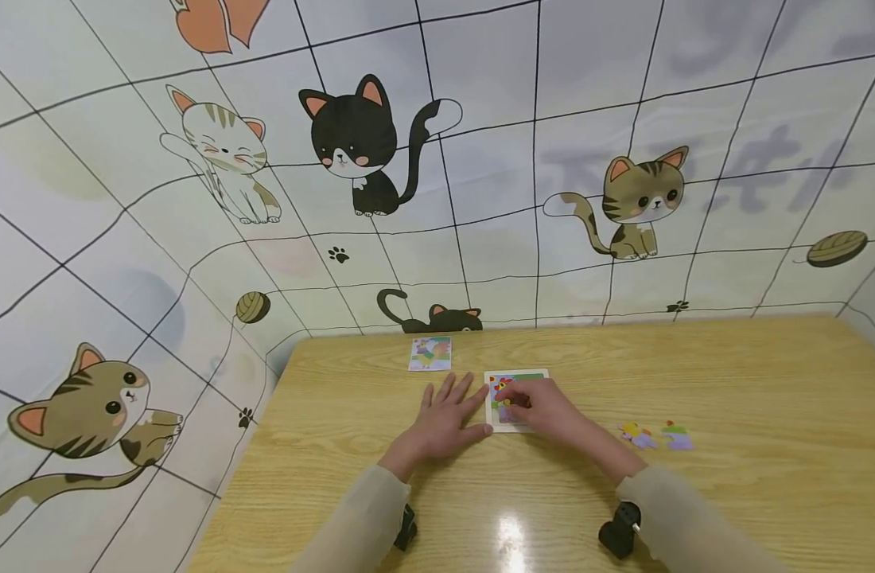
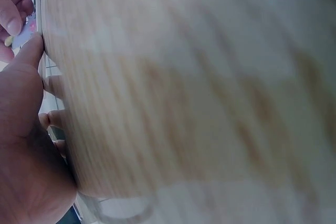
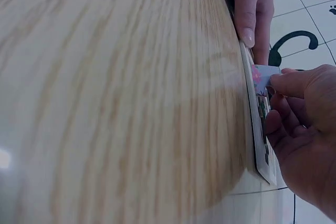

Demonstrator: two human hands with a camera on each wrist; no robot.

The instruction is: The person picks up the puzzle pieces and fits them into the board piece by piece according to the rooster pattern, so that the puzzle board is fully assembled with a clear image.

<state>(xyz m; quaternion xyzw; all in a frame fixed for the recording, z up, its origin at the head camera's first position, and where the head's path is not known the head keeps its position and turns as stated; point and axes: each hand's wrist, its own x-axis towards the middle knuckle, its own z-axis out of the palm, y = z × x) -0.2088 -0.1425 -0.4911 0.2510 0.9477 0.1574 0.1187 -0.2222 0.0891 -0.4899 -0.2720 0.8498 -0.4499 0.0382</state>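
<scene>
Head view: the left hand point(image 1: 445, 418) lies spread on the table point(image 1: 767, 398), thumb and forefinger at the puzzle tray point(image 1: 530, 372); the right hand point(image 1: 548, 410) curls over it, with loose jigsaw pieces point(image 1: 677, 436) off to the right. Left wrist view: the right hand pinches a pale purple piece point(image 2: 23, 36). Right wrist view: that piece tilts over the tray; fitting it seems in hand, and the next move calls for aligning its edges, then pressing flat.

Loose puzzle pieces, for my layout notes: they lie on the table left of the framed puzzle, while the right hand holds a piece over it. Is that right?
Not left: the head view shows the loose puzzle pieces lying right of the framed puzzle. The rest stands.
</scene>
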